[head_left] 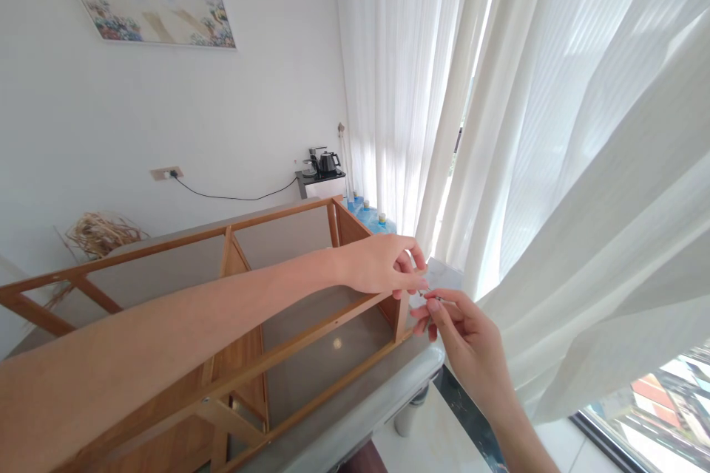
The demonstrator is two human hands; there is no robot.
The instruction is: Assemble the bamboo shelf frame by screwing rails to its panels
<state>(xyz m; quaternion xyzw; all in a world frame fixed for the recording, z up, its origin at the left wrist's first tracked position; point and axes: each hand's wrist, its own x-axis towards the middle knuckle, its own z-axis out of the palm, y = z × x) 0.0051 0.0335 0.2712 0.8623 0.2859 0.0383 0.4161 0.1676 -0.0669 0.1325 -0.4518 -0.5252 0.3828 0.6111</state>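
Observation:
My left hand [382,264] reaches across a wooden frame [299,344], its thumb and fingers closed in a pinch near the frame's right end. Just below and to the right, my right hand [469,329] is closed too, with thumb and forefinger around a small, thin metal piece [438,299] like a screw. The fingertips of both hands nearly meet. What my left fingers hold, if anything, is too small and covered to name. The wooden frame lies on a grey surface, with crossbars and brown panels inside it; my left forearm hides part of it.
White curtains [526,89] hang close on the right. Beyond the frame, a black kettle [329,162] stands on a small stand by the wall, near blue-tinted bottles [367,213]. A black cord [233,198] runs to a wall socket [166,173]. Dried stalks [103,233] are at the left.

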